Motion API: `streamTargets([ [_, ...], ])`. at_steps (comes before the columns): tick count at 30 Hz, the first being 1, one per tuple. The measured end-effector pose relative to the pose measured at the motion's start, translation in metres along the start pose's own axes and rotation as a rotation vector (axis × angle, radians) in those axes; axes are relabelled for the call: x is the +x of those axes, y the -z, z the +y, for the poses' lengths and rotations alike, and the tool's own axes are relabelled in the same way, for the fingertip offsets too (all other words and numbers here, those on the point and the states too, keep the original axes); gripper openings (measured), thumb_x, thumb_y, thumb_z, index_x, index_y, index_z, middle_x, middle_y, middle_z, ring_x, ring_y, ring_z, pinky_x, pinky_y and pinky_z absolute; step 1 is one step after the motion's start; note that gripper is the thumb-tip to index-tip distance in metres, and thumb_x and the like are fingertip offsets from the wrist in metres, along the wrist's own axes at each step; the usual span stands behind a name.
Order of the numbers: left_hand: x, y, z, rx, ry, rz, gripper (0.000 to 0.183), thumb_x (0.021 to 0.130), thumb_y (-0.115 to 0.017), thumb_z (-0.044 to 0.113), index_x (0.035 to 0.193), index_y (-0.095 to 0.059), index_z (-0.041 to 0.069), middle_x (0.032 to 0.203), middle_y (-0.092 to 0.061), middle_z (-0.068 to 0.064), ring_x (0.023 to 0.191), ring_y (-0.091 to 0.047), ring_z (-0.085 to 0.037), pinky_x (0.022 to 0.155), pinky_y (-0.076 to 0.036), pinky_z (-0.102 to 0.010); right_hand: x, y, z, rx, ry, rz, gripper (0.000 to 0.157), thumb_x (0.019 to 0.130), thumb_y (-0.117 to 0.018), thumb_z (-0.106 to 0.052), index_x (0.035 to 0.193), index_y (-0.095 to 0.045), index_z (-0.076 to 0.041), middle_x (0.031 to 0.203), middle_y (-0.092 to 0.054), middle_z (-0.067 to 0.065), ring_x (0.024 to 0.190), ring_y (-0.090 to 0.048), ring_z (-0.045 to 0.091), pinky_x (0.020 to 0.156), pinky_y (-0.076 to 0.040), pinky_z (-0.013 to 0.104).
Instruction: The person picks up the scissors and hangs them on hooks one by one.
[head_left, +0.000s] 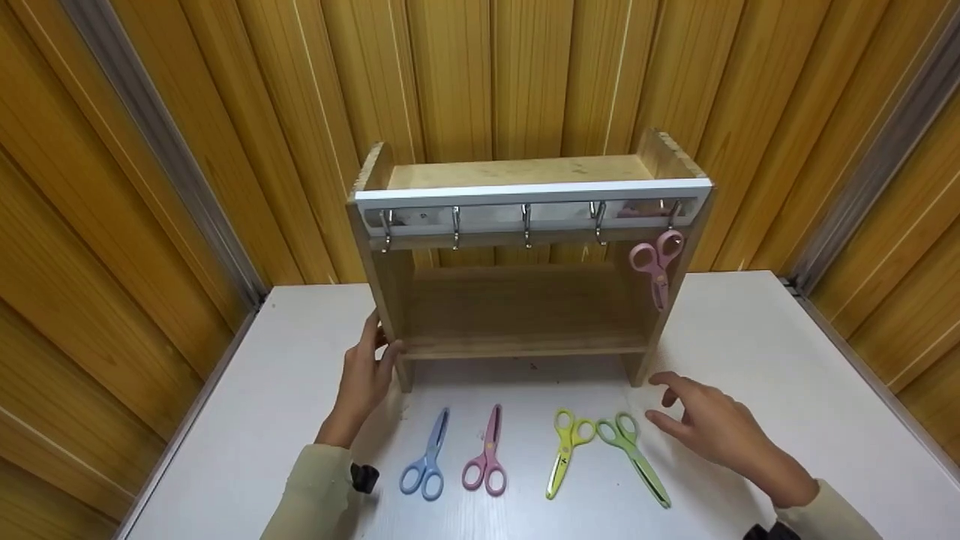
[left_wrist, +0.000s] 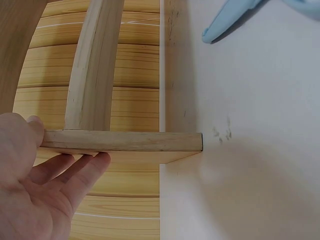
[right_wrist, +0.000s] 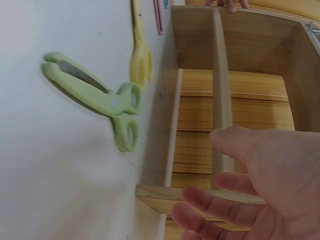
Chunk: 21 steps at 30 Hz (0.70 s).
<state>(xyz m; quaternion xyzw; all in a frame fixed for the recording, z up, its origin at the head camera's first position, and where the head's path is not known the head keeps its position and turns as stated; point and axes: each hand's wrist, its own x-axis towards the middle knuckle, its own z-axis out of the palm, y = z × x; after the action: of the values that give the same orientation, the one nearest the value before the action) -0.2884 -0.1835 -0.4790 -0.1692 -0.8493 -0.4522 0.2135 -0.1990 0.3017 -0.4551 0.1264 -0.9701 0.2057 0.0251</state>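
Observation:
A small wooden rack [head_left: 525, 349] stands on the white table, with a row of metal hooks along its pale top rail. My left hand [head_left: 365, 379] grips its left side panel [left_wrist: 125, 141], thumb on one face and fingers on the other. Pink scissors [head_left: 658, 271] hang from the rightmost hook. Beside the foot of the right panel, my right hand [head_left: 712, 424] hovers with loosely bent fingers and holds nothing. In front of the rack lie blue scissors [head_left: 431, 454], a second pink pair [head_left: 490, 448], yellow scissors [head_left: 565, 450] and green scissors [head_left: 630, 445], the green nearest my right hand.
Yellow-brown wood-grained walls [head_left: 525, 75] enclose the white table [head_left: 300, 337] at the back and both sides. Four-hook detail aside, the rack has a middle shelf [head_left: 517, 307] and a raised top shelf [head_left: 517, 172]. Grey metal strips run up the corners.

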Motion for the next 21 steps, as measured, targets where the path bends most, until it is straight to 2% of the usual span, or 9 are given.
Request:
streamTargets([
  [11, 0.000, 0.000, 0.000, 0.001, 0.034, -0.013, 0.067, 0.104, -0.062, 0.014, 0.161, -0.027, 0.015, 0.150, -0.052, -0.021, 0.126, -0.062, -0.038, 0.092, -0.059, -0.050, -0.016, -0.026, 0.004, 0.012, -0.043, -0.042, 0.044, 0.090, -0.080, -0.035, 0.126, -0.066, -0.014, 0.096, -0.071, -0.003, 0.069, -0.055, 0.008, 0.054, -0.046, 0.032],
  [15, 0.000, 0.000, 0.000, 0.009, 0.038, -0.012, 0.067, 0.104, -0.062, 0.014, 0.162, -0.027, 0.015, 0.150, -0.052, -0.020, 0.126, -0.062, -0.038, 0.093, -0.058, -0.050, -0.018, -0.033, 0.003, 0.015, -0.071, -0.055, 0.039, 0.089, -0.081, -0.036, 0.119, -0.067, -0.016, 0.092, -0.069, -0.006, 0.072, -0.057, 0.010, 0.055, -0.047, 0.035],
  [21, 0.000, 0.000, 0.002, 0.013, 0.029, -0.004, 0.067, 0.104, -0.062, 0.012, 0.161, -0.028, 0.014, 0.149, -0.054, -0.020, 0.124, -0.063, -0.038, 0.092, -0.059, -0.051, -0.021, -0.040, 0.004, 0.002, -0.113, -0.077, 0.033, 0.087, -0.082, -0.041, 0.106, -0.065, -0.020, 0.084, -0.061, -0.009, 0.069, -0.053, 0.011, 0.053, -0.043, 0.034],
])
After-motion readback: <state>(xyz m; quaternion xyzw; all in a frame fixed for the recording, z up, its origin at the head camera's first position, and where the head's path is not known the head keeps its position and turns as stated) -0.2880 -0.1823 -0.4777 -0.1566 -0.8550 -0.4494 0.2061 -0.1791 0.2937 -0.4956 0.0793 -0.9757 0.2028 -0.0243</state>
